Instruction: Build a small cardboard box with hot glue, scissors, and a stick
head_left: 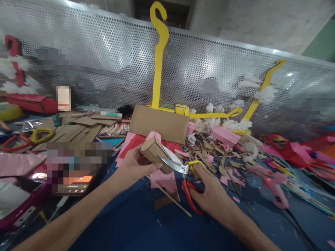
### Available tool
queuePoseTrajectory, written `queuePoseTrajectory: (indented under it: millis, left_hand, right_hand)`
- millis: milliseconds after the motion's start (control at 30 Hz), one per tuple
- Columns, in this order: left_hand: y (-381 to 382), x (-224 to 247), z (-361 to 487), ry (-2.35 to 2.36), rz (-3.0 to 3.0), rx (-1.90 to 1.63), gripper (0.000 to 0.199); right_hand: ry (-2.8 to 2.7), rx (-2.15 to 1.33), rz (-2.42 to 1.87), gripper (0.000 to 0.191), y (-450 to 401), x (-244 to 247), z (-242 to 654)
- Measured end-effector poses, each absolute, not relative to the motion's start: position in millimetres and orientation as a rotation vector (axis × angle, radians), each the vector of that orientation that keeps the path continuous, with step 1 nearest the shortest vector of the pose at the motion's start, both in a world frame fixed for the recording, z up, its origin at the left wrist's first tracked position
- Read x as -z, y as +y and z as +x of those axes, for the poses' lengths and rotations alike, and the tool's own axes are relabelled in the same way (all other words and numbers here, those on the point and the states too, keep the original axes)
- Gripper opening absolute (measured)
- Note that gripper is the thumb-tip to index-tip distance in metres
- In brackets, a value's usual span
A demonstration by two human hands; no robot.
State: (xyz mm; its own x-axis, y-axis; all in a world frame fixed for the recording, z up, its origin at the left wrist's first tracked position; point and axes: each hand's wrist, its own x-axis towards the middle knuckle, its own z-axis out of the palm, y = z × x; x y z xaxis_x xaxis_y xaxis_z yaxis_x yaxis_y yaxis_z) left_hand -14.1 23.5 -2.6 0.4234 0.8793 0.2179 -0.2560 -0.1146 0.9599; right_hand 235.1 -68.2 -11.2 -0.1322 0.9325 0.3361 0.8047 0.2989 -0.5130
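one small cardboard box (152, 150) is above the near bench (123, 223), pinched in the half-curled left hand (133, 164); the right hand (209, 184) grips scissors (184, 169), blades (172, 165) seemingly straddling the box's edge, so a slip could nick the left thumb (154, 167).

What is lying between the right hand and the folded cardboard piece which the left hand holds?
In the head view, the scissors lie there: the right hand holds their handles, and the silver blades reach the folded cardboard piece.
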Motion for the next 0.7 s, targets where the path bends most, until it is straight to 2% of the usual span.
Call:
queuePoseTrajectory:
  millis: [200, 700]
  left_hand:
    - [20.9, -2.3, -12.4, 0.663, 1.327, -1.105, 0.038]
    - [22.0, 4.5, -12.0, 0.655, 1.314, -1.088, 0.042]
  right_hand:
    - [-1.929, -0.279, -1.591, 0.017, -62.8, 12.9, 235.9]
    - [-1.94, -0.263, -1.597, 0.023, -61.0, 12.5, 238.4]
